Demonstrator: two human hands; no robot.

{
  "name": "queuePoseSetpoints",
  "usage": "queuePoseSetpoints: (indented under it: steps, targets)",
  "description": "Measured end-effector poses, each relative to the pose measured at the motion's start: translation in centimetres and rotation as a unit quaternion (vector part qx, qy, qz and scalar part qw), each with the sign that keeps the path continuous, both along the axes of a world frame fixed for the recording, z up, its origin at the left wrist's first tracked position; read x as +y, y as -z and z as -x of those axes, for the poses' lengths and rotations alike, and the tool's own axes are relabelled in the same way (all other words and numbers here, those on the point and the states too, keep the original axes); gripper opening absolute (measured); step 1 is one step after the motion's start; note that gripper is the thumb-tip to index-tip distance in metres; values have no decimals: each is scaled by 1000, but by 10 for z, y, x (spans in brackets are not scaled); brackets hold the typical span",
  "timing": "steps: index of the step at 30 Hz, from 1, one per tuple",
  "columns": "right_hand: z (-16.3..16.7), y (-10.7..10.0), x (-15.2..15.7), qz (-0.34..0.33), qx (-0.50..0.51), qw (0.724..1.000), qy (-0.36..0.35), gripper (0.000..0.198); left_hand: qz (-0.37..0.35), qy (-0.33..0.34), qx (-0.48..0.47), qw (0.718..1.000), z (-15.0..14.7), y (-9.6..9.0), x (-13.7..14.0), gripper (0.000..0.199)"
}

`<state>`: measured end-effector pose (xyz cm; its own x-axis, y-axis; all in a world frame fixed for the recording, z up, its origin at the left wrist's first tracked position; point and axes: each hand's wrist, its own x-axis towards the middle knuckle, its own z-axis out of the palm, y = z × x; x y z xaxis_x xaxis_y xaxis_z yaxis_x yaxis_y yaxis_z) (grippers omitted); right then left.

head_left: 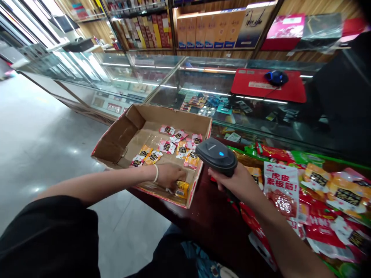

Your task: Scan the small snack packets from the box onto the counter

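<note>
Left hand [171, 175] half hides a yellow packet [182, 189]; right hand [234, 181] grips scanner [216, 156].

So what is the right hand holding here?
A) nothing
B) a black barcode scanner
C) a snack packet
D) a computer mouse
B: the right hand grips a black barcode scanner beside the cardboard box, while the left hand reaches a small yellow packet inside the box.
</note>
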<state>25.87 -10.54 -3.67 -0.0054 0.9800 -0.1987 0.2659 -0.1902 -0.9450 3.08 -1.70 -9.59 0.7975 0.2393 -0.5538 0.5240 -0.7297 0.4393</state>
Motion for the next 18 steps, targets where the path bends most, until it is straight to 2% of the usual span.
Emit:
queuePoseSetpoints:
  steps: [3, 5, 7, 9, 12, 14, 18]
  targets:
    - [-4, 4, 2, 17, 25, 999, 14, 20, 29, -1, 14, 999, 0, 10, 4, 19]
    - [-6, 4, 2, 31, 30, 999, 21, 22, 65, -17, 0, 998, 1, 9, 11, 12]
    - [-8, 2, 0, 36, 25, 999, 28, 23, 79, -69, -53, 993, 4, -1, 21, 10]
    - [-9, 0, -5, 31, 16, 999, 38, 24, 60, -153, -117, 979, 8, -15, 31, 12]
    - [-10, -2, -15, 8, 8, 998, 54, 25, 41, -298, -203, 932, 13, -40, 42, 26]
    - [-10, -1, -23, -14, 8, 997, 70, 26, 74, -379, -261, 885, 15, -56, 43, 36]
    - [-9, -2, -39, -65, 8, 993, 96, 29, 163, -451, -362, 799, 16, -81, 35, 48]
